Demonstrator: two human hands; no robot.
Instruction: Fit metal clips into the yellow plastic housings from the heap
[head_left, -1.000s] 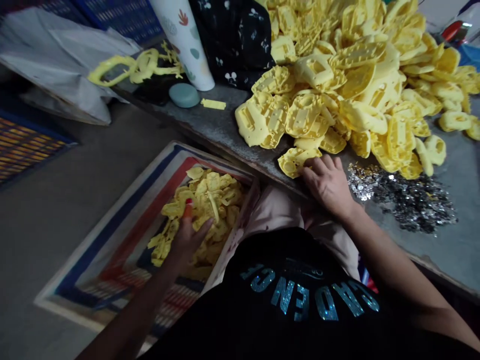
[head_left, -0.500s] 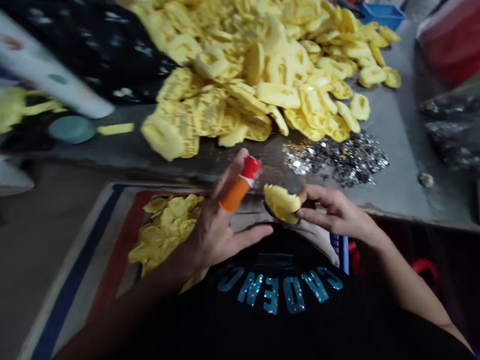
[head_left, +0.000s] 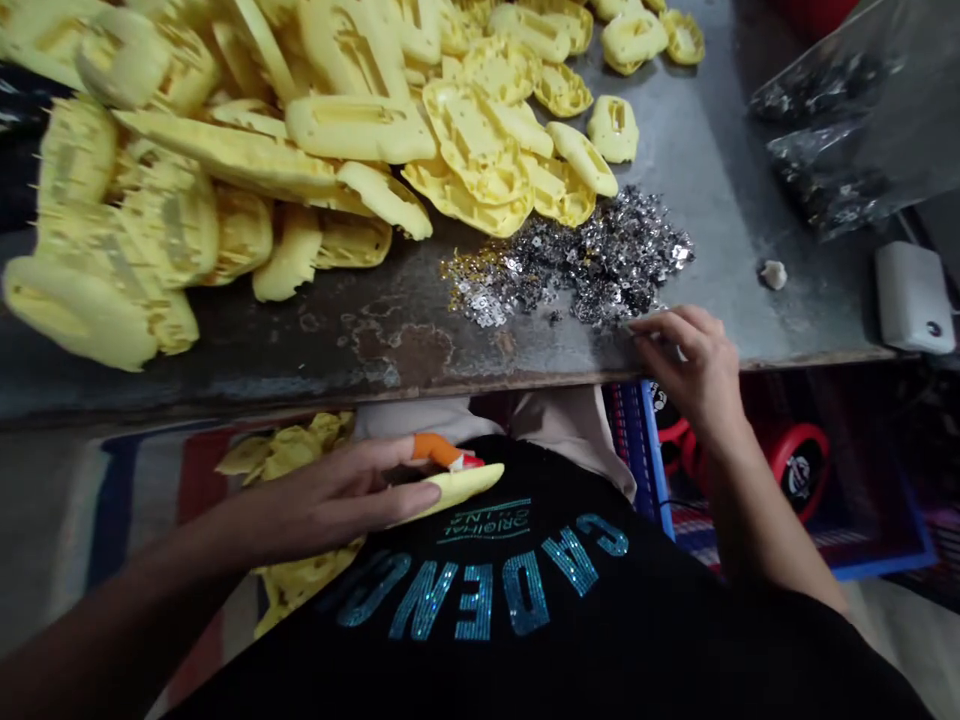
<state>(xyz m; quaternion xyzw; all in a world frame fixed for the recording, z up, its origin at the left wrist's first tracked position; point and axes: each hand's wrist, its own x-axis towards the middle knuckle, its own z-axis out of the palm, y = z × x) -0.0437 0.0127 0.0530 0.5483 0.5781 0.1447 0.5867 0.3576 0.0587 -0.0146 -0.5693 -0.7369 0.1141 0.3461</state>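
A yellow moulded plastic piece (head_left: 457, 490) is pinched by the left hand (head_left: 330, 490), one finger in an orange finger cot (head_left: 435, 450), just below the edge of the metal table (head_left: 315, 365), while on that edge the curled right hand (head_left: 694, 370), its grip impossible to tell, sits beside a heap of silver sequins (head_left: 577, 260).

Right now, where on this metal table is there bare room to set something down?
Bare metal lies between the sequin pile and the white box, near the right hand; a stained strip runs along the table edge below the yellow plastic parts. Those parts crowd the left and back.
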